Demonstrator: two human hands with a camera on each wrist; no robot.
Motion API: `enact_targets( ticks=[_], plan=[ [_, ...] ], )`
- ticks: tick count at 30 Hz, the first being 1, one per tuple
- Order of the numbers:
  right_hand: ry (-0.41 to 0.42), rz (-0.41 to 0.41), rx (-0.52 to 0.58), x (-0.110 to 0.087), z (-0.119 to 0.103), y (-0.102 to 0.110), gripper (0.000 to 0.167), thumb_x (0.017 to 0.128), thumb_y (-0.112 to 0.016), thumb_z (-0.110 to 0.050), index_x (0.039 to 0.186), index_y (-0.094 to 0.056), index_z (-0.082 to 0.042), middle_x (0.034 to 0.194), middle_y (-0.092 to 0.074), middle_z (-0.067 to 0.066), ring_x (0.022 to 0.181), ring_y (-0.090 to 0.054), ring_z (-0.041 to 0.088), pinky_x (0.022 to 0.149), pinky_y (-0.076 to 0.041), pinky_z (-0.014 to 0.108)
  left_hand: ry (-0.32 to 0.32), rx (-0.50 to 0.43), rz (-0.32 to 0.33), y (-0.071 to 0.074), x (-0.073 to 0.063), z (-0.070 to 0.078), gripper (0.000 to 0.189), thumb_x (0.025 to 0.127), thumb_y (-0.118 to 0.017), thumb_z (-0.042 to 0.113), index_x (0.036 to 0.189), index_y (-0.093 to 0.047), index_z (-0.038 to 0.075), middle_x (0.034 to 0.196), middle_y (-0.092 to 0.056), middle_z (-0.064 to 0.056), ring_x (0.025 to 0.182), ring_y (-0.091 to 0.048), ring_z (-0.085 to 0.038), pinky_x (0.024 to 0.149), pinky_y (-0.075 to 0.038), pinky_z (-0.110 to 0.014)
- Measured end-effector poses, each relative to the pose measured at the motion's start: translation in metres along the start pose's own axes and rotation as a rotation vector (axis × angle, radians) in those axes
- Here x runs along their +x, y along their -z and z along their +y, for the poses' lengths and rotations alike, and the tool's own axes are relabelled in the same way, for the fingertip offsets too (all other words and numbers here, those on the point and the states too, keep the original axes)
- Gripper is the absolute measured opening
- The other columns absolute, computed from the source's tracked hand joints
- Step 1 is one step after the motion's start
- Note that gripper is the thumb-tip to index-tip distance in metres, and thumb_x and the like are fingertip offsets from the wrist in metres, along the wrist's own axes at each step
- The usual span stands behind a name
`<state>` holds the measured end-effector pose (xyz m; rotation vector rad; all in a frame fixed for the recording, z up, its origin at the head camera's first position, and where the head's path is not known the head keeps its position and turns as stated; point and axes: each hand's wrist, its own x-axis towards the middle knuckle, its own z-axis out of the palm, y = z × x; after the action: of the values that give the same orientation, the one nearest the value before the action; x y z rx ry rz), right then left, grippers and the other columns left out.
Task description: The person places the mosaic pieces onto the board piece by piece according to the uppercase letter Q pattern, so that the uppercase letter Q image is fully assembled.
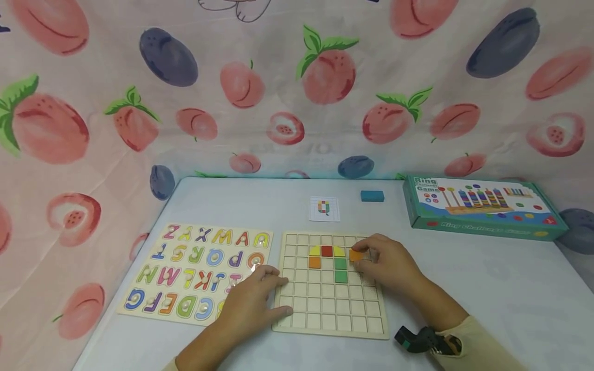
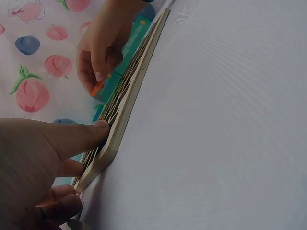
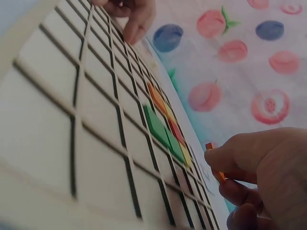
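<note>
A wooden grid board (image 1: 320,306) lies on the white table. In its upper part sit a red square tile (image 1: 327,251) between two yellow tiles with a cut corner (image 1: 315,251), an orange square tile (image 1: 314,263) below the left one, and two green tiles (image 1: 341,270) below the right one. My right hand (image 1: 394,263) pinches another orange tile (image 1: 356,255) between thumb and fingers, above the board's upper right; the right wrist view shows this tile (image 3: 215,162) on edge. My left hand (image 1: 248,304) rests at the board's left edge, fingers extended, thumb (image 2: 98,127) on its rim.
An alphabet puzzle board (image 1: 158,273) lies to the left, partly under the left hand. Behind the grid board are a small card (image 1: 325,217) with a coloured Q pattern and a blue block (image 1: 372,196). A green Ring Challenge Game box (image 1: 482,226) lies at the back right.
</note>
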<state>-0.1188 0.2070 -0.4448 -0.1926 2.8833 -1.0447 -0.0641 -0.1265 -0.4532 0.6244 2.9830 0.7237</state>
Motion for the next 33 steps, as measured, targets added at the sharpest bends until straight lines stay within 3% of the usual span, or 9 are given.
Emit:
enact_targets(
  ticks=[7, 11, 14, 18, 20, 28, 33],
  plan=[
    [0.089, -0.023, 0.048, -0.005, -0.019, -0.021, 0.026, 0.088, -0.086, -0.022, 0.113, -0.079, -0.026, 0.115, -0.072, -0.010, 0.097, -0.060, 0.016, 0.084, -0.051, 0.037, 0.000, -0.010, -0.005, 0.000, -0.002, 0.001, 0.053, 0.077, -0.095, 0.044, 0.123, -0.079, 0.022, 0.131, -0.063, 0.004, 0.098, -0.069, -0.014, 0.076, -0.056, -0.035],
    [0.123, -0.019, 0.051, -0.007, -0.029, -0.031, 0.027, 0.086, -0.089, -0.023, 0.111, -0.079, -0.026, 0.111, -0.071, -0.013, 0.082, -0.059, 0.011, 0.072, -0.051, 0.032, 0.010, -0.002, -0.017, 0.000, 0.000, 0.002, 0.054, 0.079, -0.093, 0.047, 0.124, -0.079, 0.022, 0.131, -0.063, 0.004, 0.102, -0.068, -0.014, 0.080, -0.056, -0.036],
    [0.122, -0.024, 0.040, -0.008, -0.036, -0.039, 0.027, 0.085, -0.090, -0.024, 0.109, -0.078, -0.027, 0.109, -0.071, -0.015, 0.083, -0.060, 0.009, 0.074, -0.053, 0.033, 0.013, 0.000, -0.022, 0.000, 0.001, 0.001, 0.054, 0.079, -0.093, 0.048, 0.124, -0.079, 0.022, 0.131, -0.063, 0.005, 0.103, -0.068, -0.015, 0.081, -0.057, -0.037],
    [0.121, -0.026, 0.011, -0.009, -0.043, -0.049, 0.023, 0.085, -0.091, -0.026, 0.102, -0.076, -0.032, 0.108, -0.070, -0.017, 0.104, -0.064, 0.009, 0.093, -0.054, 0.041, 0.003, 0.003, -0.008, 0.000, 0.000, 0.001, 0.053, 0.079, -0.093, 0.046, 0.123, -0.079, 0.022, 0.131, -0.063, 0.004, 0.102, -0.069, -0.015, 0.081, -0.057, -0.038],
    [0.133, -0.026, 0.003, -0.010, -0.045, -0.053, 0.021, 0.086, -0.091, -0.027, 0.098, -0.075, -0.033, 0.109, -0.070, -0.016, 0.107, -0.065, 0.011, 0.096, -0.054, 0.043, -0.003, 0.004, 0.001, 0.000, -0.001, 0.000, 0.053, 0.078, -0.094, 0.045, 0.123, -0.079, 0.022, 0.131, -0.063, 0.004, 0.101, -0.069, -0.015, 0.080, -0.057, -0.038],
    [0.254, 0.012, -0.067, -0.012, -0.047, -0.064, 0.019, 0.086, -0.091, -0.026, 0.093, -0.075, -0.031, 0.105, -0.069, -0.016, 0.102, -0.068, 0.009, 0.089, -0.056, 0.039, -0.016, 0.009, 0.013, 0.001, 0.000, 0.000, 0.052, 0.077, -0.095, 0.044, 0.122, -0.079, 0.022, 0.130, -0.063, 0.005, 0.098, -0.069, -0.013, 0.077, -0.057, -0.035],
    [0.273, 0.024, -0.129, -0.012, -0.051, -0.066, 0.018, 0.085, -0.091, -0.025, 0.088, -0.074, -0.030, 0.101, -0.068, -0.015, 0.097, -0.067, 0.008, 0.083, -0.056, 0.036, -0.023, 0.003, 0.016, 0.001, 0.000, 0.001, 0.052, 0.077, -0.095, 0.042, 0.121, -0.079, 0.021, 0.129, -0.063, 0.004, 0.096, -0.069, -0.014, 0.075, -0.056, -0.035]
  ],
)
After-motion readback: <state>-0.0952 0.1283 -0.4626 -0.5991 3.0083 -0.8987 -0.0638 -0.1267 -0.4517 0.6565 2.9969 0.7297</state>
